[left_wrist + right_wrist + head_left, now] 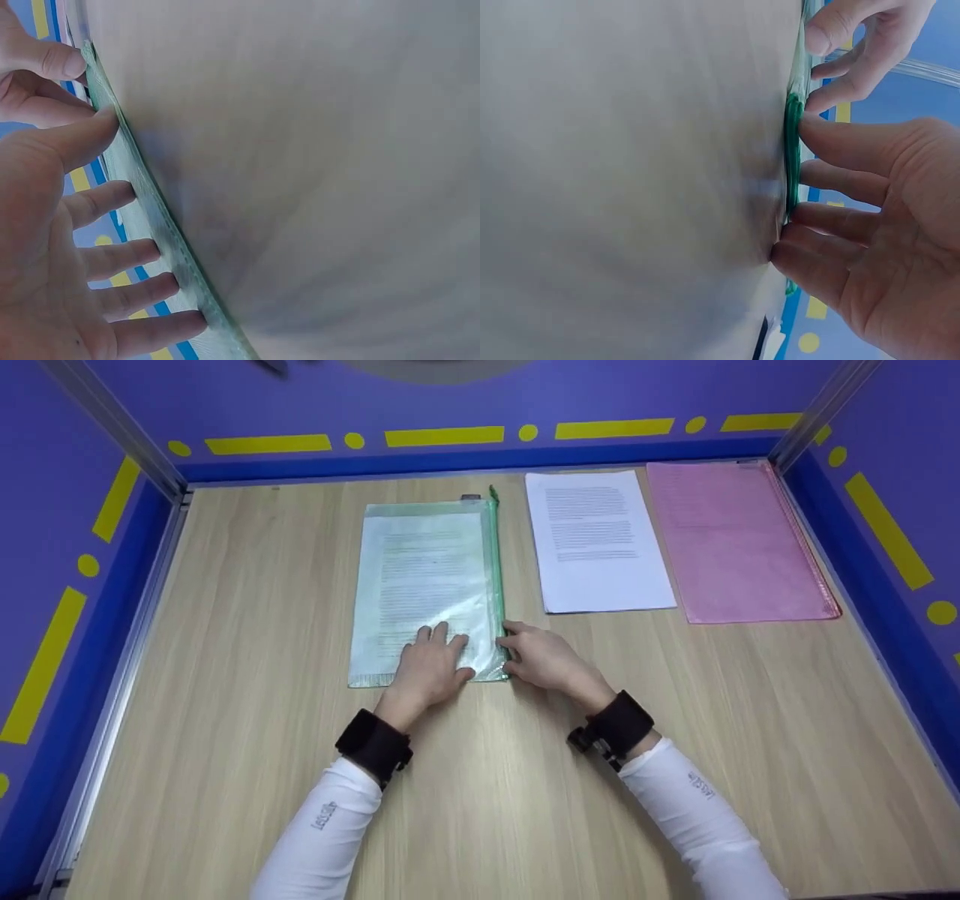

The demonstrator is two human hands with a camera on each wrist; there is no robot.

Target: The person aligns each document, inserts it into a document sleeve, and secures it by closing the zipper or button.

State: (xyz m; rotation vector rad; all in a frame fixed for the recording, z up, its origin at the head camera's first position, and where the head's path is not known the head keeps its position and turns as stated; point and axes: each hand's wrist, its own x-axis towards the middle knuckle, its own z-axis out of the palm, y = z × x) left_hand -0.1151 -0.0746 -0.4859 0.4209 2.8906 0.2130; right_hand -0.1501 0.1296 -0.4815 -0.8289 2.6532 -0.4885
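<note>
Green see-through plastic makes up the zip folder (420, 509), which lies flat just left of the frame's centre on the wooden table (480, 810), a printed sheet (427, 555) showing inside. The left hand (433, 664) rests on its lower part, fingers spread, thumb near the bottom edge. At the folder's lower right, the right hand (546, 654) touches the green zip (498, 570) with its fingertips, fingers apart and slightly bent. White printed papers (600, 544) lie right of centre towards the top, just beside a pink folder (742, 544) at upper right.
</note>
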